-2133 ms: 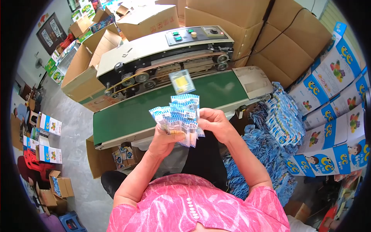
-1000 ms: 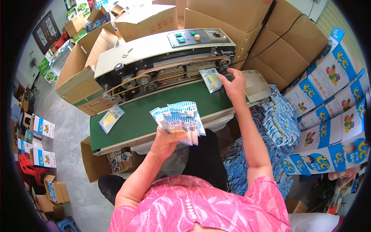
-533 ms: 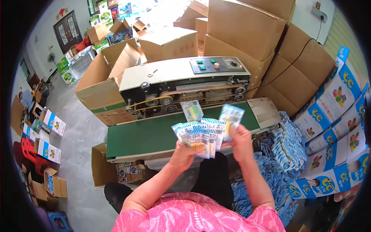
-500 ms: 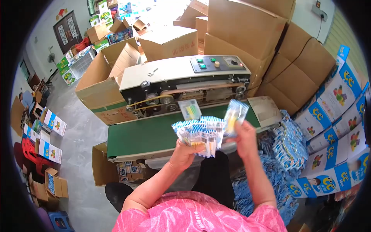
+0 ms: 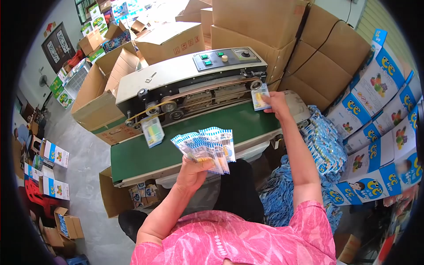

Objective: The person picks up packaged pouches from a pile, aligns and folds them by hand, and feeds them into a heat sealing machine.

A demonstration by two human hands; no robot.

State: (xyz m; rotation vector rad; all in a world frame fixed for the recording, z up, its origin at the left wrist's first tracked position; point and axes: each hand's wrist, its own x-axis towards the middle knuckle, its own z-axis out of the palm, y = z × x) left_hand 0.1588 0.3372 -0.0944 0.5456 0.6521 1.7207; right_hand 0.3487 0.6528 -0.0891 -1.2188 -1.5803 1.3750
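Closest in, your pink shirt (image 5: pixel 229 234) fills the near side of the green belt (image 5: pixel 212 121), and just ahead of it your left grip (image 5: pixel 194 170) is clasped round a fanned bunch of blue-edged packets (image 5: pixel 205 148), held up in front of the belt's near edge. Below the belt's left end, there's an open carton (image 5: pixel 109 190) with small packs (image 5: pixel 143 193) inside; past the belt's right end, a big blue pile (image 5: pixel 282 190) slumps down. Reaching well out, your right grip (image 5: pixel 277 104) pinches a single packet (image 5: pixel 259 98) at the belt's far right, though I can't tell whether it touches the surface. Over at the belt's left part, another packet (image 5: pixel 153 132) sits slantwise, near the far edge. Behind the belt stands the machine (image 5: pixel 172 73), its control panel (image 5: pixel 216 62) on top, and farther back, brown cartons (image 5: pixel 256 22) tower.
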